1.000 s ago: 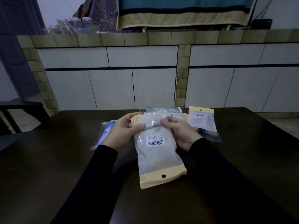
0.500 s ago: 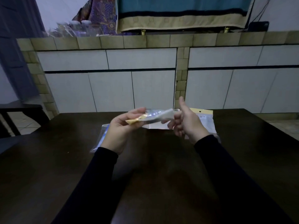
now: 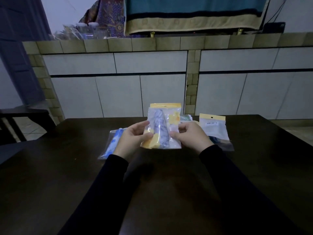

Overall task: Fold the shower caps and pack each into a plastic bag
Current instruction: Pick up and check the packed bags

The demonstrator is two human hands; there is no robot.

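Note:
A clear plastic bag with a yellow header strip stands upright above the dark table, its clear face toward me. Inside it lies a folded grey-white patterned shower cap. My left hand pinches the bag's lower left edge between thumb and fingers. My right hand pinches its lower right edge the same way. Both forearms wear black sleeves.
A bag with a blue-and-white cap lies on the table left of my left hand. A yellow-topped bag with a barcode rests to the right, over a clear bag. Tiled cabinets stand behind the table.
The bag has been flipped end over end: a second ago its barcode side faced me with the yellow strip near me; now the clear side faces me with the strip on top.

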